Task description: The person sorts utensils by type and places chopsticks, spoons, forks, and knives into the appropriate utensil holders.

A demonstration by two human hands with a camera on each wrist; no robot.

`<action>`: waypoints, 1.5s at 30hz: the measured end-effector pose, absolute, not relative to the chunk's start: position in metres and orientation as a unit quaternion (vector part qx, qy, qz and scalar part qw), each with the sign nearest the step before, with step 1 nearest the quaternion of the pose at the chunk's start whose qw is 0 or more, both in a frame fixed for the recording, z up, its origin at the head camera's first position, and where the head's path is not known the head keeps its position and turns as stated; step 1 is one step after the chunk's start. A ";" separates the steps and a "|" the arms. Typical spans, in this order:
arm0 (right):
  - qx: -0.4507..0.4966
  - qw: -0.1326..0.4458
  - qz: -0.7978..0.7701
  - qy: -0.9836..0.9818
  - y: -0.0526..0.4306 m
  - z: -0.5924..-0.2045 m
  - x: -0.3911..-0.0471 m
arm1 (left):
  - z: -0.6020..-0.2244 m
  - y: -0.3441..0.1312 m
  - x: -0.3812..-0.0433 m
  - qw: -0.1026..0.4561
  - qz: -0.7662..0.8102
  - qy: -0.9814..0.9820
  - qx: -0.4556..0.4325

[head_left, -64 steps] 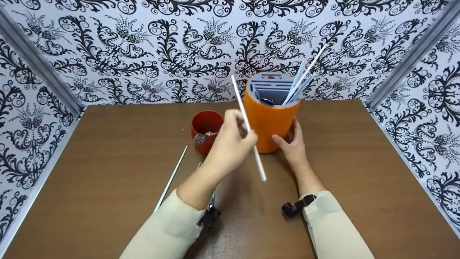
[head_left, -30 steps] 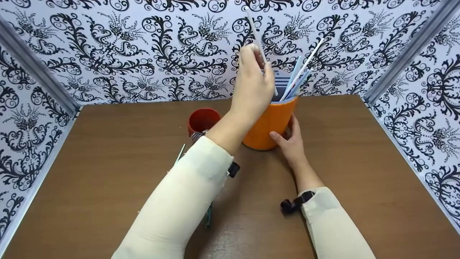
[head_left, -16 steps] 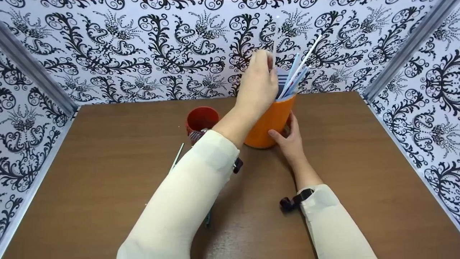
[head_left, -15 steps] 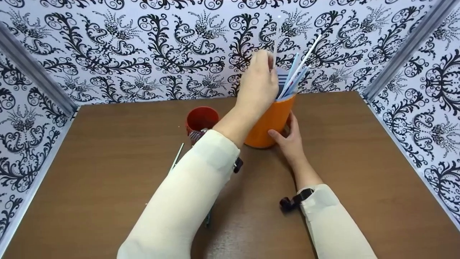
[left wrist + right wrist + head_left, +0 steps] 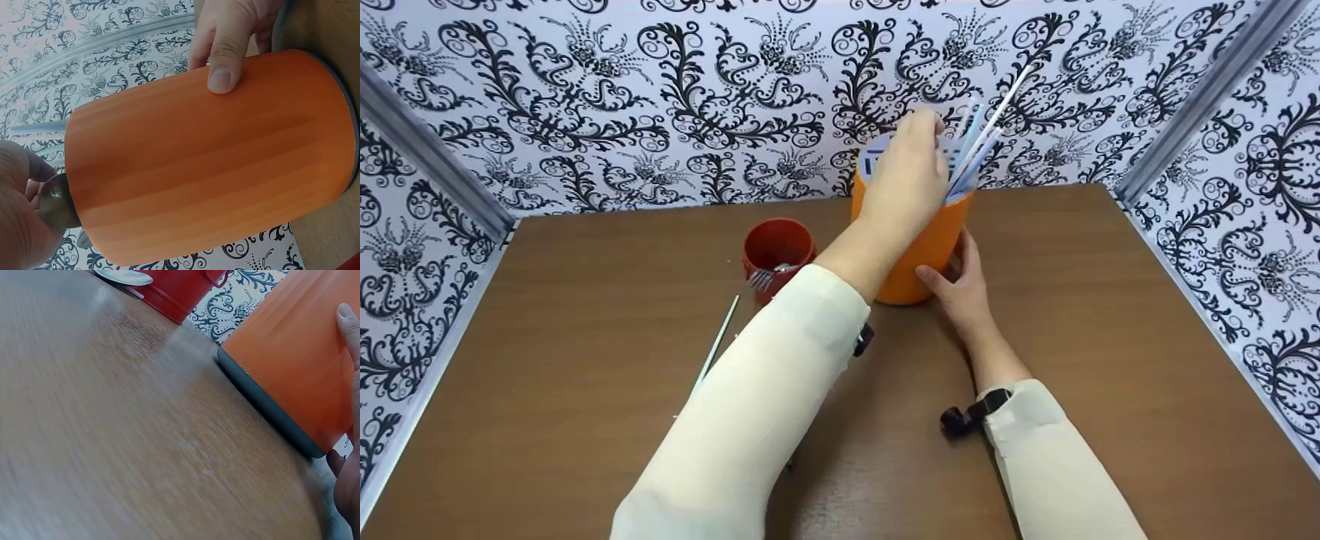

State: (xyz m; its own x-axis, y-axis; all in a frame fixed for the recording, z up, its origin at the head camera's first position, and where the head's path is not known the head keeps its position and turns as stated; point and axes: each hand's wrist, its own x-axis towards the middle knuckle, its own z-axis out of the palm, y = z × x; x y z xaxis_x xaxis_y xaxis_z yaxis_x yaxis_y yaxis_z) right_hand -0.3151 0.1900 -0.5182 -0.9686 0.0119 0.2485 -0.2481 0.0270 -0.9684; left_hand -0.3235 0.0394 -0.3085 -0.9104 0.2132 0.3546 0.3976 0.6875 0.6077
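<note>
My left hand (image 5: 906, 176) is over the top of an orange utensil holder (image 5: 919, 259) with a slotted grey insert. A blurred white chopstick (image 5: 964, 121) stands just right of its fingers, and whether they still pinch it is hidden. Several light blue and white sticks (image 5: 979, 146) lean out of the holder's right side. In the left wrist view, a shiny spoon bowl (image 5: 57, 201) sticks out of the rim beside the left hand (image 5: 22, 205). Low on the holder's right side, my right hand (image 5: 967, 300) grips it, thumb in front and fingers behind.
Left of the holder stands a red mug (image 5: 778, 244) with a fork (image 5: 761, 279) at its rim. A thin pale chopstick (image 5: 718, 341) lies on the brown table (image 5: 585, 337), partly under the left sleeve. Patterned walls (image 5: 720, 112) enclose the table at the back and sides.
My left hand has carried the white chopstick from in front of the holder up over its opening. The chopstick has since dropped lower and tilted right. My right hand keeps its grip.
</note>
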 end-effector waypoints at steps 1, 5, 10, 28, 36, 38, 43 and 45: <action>0.083 0.095 0.694 -0.708 0.190 -0.519 -0.316 | -0.309 0.039 -0.324 0.127 -0.356 -0.911 -0.165; 0.082 0.096 0.695 -0.708 0.190 -0.520 -0.319 | -0.309 0.039 -0.324 0.120 -0.352 -0.915 -0.156; 0.083 0.092 0.692 -0.712 0.190 -0.516 -0.317 | -0.310 0.038 -0.322 0.116 -0.356 -0.914 -0.154; 0.088 0.095 0.698 -0.704 0.182 -0.495 -0.300 | -0.323 0.023 -0.307 0.174 -0.361 -0.894 -0.201; 0.086 0.094 0.706 -0.697 0.182 -0.496 -0.300 | -0.333 0.014 -0.296 0.231 -0.389 -0.869 -0.202; 0.084 0.095 0.705 -0.698 0.182 -0.496 -0.300 | -0.335 0.011 -0.294 0.247 -0.396 -0.860 -0.205; 0.073 0.086 0.701 -0.705 0.182 -0.493 -0.298 | -0.339 0.005 -0.289 0.275 -0.414 -0.842 -0.211; 0.072 0.083 0.701 -0.705 0.181 -0.492 -0.297 | -0.341 0.002 -0.286 0.280 -0.419 -0.838 -0.211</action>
